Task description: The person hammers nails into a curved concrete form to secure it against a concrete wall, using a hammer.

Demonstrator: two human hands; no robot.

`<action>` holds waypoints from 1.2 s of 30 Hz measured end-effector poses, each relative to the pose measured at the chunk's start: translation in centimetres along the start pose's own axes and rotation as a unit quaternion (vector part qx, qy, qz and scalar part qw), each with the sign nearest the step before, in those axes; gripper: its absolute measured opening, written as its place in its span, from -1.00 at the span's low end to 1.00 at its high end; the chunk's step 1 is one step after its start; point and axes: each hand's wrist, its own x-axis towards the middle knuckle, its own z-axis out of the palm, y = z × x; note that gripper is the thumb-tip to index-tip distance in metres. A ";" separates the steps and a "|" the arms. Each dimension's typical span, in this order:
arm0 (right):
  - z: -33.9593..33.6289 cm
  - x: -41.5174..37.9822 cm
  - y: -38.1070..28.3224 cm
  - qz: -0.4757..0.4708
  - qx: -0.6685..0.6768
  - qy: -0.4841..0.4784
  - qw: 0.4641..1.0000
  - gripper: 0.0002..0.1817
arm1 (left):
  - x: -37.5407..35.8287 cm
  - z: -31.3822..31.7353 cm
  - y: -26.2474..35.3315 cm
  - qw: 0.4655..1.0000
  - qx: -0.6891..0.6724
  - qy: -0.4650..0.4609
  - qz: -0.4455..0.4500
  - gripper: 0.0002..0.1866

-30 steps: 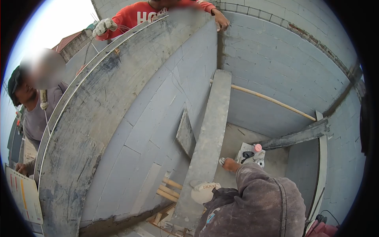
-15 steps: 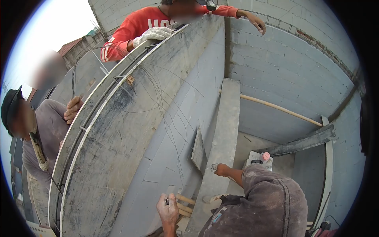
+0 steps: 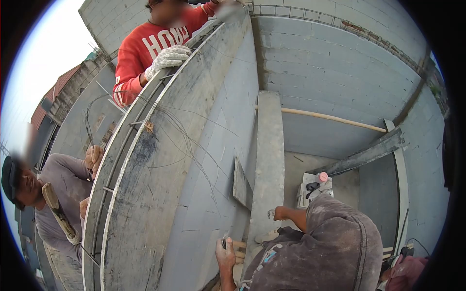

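Note:
My left hand [image 3: 225,257] is closed, its thumb upward, with the end of a small dark object [image 3: 224,243] showing in it. It is low beside the grey block wall, near some wooden pieces [image 3: 239,245]. My right hand [image 3: 280,213] is closed over the long grey plank [image 3: 270,145]. A small greyish thing [image 3: 271,213] shows at its fingertips, too small to name. Loose thin wires [image 3: 187,140] hang over the tall formwork panel [image 3: 141,194] to my left.
Across the panel, one person rests a gloved hand [image 3: 170,58] on its top edge; another person [image 3: 63,194] is lower left, near a wooden handle [image 3: 57,211]. A wooden pole [image 3: 335,120] spans behind the plank. A white box [image 3: 310,183] holds a pink-topped item [image 3: 323,177].
My view has shifted, so the plank appears further left. My left hand appears further right and lower. The red-sleeved person's far arm has drawn in towards the panel top.

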 end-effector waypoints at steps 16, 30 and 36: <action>2.8 -10.6 2.7 -0.009 0.090 0.087 0.992 -0.51 | 0.3 -2.3 -7.9 0.946 -0.134 -0.221 -0.195 -0.73; -11.5 -18.8 -11.6 -0.182 0.466 0.127 0.856 -0.73 | 8.0 7.8 7.6 0.898 -0.223 -0.369 -0.087 -0.72; -15.6 -15.7 -10.2 -0.180 0.466 0.214 0.840 -0.81 | 12.2 12.4 10.8 0.933 -0.173 -0.309 -0.066 -0.76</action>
